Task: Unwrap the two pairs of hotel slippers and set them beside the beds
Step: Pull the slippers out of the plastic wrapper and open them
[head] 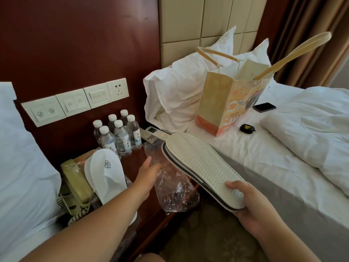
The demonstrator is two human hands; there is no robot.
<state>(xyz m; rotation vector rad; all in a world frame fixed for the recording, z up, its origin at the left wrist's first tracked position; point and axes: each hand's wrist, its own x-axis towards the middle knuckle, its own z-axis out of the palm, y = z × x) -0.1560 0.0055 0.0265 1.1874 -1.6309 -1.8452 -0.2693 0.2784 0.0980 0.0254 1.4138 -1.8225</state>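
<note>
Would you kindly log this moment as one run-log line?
right hand: grips unwrapped slippers, soles up | left hand: on plastic wrapper, nightstand | second pair: on telephone

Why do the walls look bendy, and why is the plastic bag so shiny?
Head view: the wide lens curves the headboard panels and the switch plates near the edges. The clear plastic wrapper catches room light as pale glints. The left hand on it looks slightly soft.
</note>
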